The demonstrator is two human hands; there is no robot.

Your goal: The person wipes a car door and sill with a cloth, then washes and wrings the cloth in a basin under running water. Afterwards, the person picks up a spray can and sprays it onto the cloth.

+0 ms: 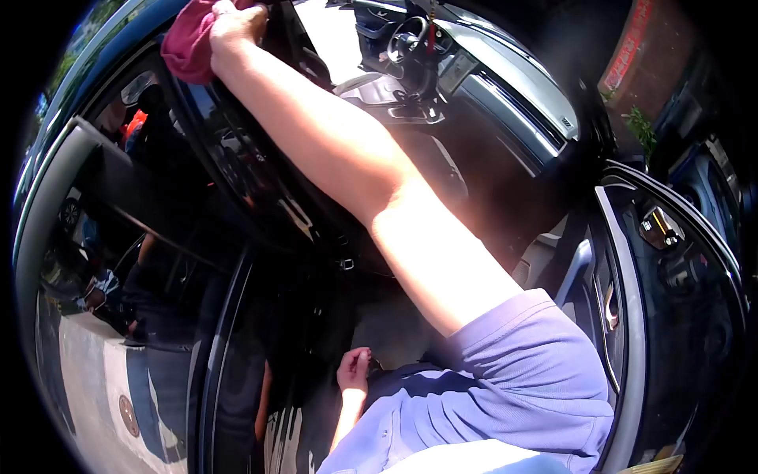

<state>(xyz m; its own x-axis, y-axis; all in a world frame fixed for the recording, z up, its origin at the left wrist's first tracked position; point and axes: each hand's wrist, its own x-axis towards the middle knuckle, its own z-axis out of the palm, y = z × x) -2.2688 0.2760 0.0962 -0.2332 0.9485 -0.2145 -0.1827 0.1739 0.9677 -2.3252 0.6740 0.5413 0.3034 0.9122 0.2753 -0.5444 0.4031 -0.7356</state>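
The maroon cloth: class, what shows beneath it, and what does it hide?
Glossy dark car bodywork shows just below the maroon cloth. Whatever lies directly beneath it is covered by the cloth and the right hand, so it cannot be seen.

Harsh sunlight bleaches the raised arm point(347, 150) and the dashboard point(505, 83) at one o'clock, while the car's lower interior sinks into near-black shadow. Fisheye distortion bends the edges, corners go black, and a soft haze veils two o'clock.
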